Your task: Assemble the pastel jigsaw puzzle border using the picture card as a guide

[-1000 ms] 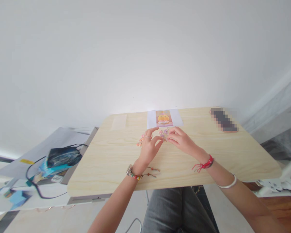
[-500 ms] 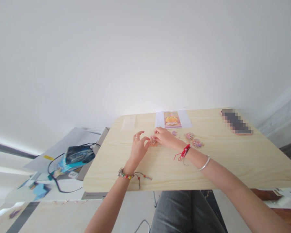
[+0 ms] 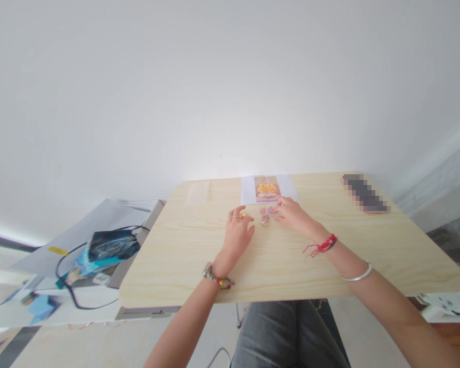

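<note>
Small jigsaw-like pieces (image 3: 265, 220), pink and purple, lie in a loose cluster on the wooden table (image 3: 276, 266), between my two hands. My left hand (image 3: 237, 235) is palm down at the left of the cluster, its fingers apart and bent over some yellowish pieces (image 3: 243, 214). At the right side my right hand (image 3: 294, 215) reaches in, thumb and index finger apart at the edge of the purple pieces (image 3: 271, 210). Its other fingers are partly hidden. Behind the cluster lies a paper sheet (image 3: 248, 190) with a printed picture (image 3: 267, 189) of a yellow figure.
A phone (image 3: 366, 194), blurred out, lies at the table's back right. At the back left is a pale, see-through rectangle (image 3: 198, 193). A lower surface on the left carries a blue and black packet (image 3: 111, 248) and a black cord (image 3: 71, 294). A white wall rises behind.
Both hands have moved right and apart. Pieces that lay in separate clumps to the right are now gathered between the hands. The view has shifted slightly.
</note>
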### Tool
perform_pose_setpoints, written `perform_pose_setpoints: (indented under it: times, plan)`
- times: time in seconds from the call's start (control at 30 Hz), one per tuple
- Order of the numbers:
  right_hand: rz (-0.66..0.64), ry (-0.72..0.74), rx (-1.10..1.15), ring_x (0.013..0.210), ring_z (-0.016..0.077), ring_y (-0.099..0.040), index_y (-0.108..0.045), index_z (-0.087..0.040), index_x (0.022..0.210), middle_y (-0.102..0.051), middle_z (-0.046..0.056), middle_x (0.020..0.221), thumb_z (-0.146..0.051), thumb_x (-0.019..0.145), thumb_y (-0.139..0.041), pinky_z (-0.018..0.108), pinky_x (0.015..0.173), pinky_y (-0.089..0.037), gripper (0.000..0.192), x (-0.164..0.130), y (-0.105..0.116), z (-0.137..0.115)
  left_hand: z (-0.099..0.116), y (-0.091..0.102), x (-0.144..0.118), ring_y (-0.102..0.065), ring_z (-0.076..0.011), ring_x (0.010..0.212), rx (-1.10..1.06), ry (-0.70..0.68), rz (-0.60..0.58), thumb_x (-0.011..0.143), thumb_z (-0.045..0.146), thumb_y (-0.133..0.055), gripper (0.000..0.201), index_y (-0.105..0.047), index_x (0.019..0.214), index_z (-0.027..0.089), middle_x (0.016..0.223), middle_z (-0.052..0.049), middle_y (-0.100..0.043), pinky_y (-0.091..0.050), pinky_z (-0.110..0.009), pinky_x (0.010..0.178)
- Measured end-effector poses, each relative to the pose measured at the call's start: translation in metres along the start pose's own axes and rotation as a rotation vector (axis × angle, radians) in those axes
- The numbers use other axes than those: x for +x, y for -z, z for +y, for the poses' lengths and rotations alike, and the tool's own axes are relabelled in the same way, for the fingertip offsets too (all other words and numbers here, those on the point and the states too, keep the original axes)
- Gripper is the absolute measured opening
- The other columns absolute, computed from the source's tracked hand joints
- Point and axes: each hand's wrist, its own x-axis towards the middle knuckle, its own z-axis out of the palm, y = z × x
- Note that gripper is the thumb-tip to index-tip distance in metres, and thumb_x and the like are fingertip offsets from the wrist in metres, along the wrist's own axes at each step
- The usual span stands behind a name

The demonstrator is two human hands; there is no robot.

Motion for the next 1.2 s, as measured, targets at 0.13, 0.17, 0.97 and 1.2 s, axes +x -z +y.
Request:
perform_pose_setpoints:
  times: [0.13,0.17,0.97,1.2]
  plan:
    - [0.013,0.061,0.031,0.092,0.0215,-0.049,-0.067,-0.019,0.088,-0.053,0.008,0.094,-0.023,0.078,-0.060,0.036,0.080,-0.041,0.012,0.008,-0.007,-0.005,0.012,-0.014,0.017,-0.041,-0.0288,0.112,0.032,0.016,-0.058,0.073,0.017,-0.063,0.011,-0.068,0.082,0.018,0.119,-0.011,-0.046,-0.042,-0.044,0.093]
    - [0.018,0.078,0.042,0.092,0.0214,-0.049,-0.068,-0.019,0.086,-0.053,0.008,0.092,-0.025,0.080,-0.058,0.036,0.079,-0.041,0.013,0.011,-0.009,-0.006,0.013,-0.017,0.021,-0.041,-0.0289,0.112,0.040,0.022,-0.062,0.074,0.019,-0.062,0.010,-0.069,0.082,0.018,0.119,-0.011,-0.046,-0.042,-0.044,0.093]
    - [0.248,0.177,0.077,0.091,0.0201,-0.051,-0.066,-0.020,0.091,-0.054,0.009,0.098,-0.022,0.084,-0.052,0.036,0.081,-0.041,0.016,-0.015,0.024,-0.021,0.022,-0.005,0.027,-0.039,-0.0273,0.114,-0.046,-0.193,0.156,0.077,0.022,-0.061,0.010,-0.062,0.088,0.021,0.124,-0.010,-0.041,-0.043,-0.047,0.091]
    - [0.269,0.090,0.049,0.081,0.0182,-0.053,-0.068,-0.020,0.084,-0.054,0.009,0.094,-0.028,0.083,-0.053,0.036,0.078,-0.041,0.017,-0.048,0.031,0.010,0.057,-0.024,0.037,-0.038,-0.0275,0.119,-0.109,-0.297,0.117,0.079,0.024,-0.059,0.007,-0.061,0.084,0.020,0.123,-0.011,-0.043,-0.042,-0.050,0.094]
